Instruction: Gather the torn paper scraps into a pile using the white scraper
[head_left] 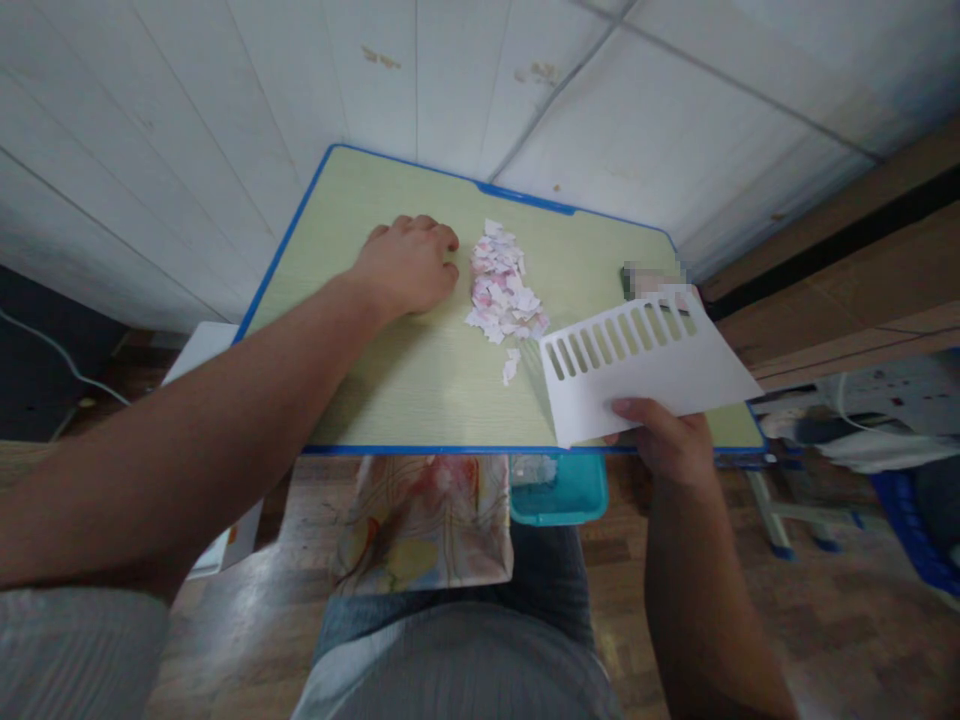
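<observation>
My left hand (409, 262) is on the table (405, 390), just left of a heap of torn paper scraps (499, 280). Its fingers are bent and partly hidden; a gap shows between thumb and forefinger, with nothing visible in it. In my right hand (667, 430) is a flat white scraper (652, 375) with a row of long slots along its far edge, pinched at its near edge with the thumb on top. The scraper is tilted above the table's right front part. A small loose scrap (511, 366) lies between the heap and the scraper's left end.
A blurred-out object (651, 280) lies at the table's right, partly behind the scraper. Below the front edge are a patterned bag (435, 540) and a turquoise bin (561, 505). White wall panels (375, 80) border the back; brown cardboard (832, 250) stands at the right.
</observation>
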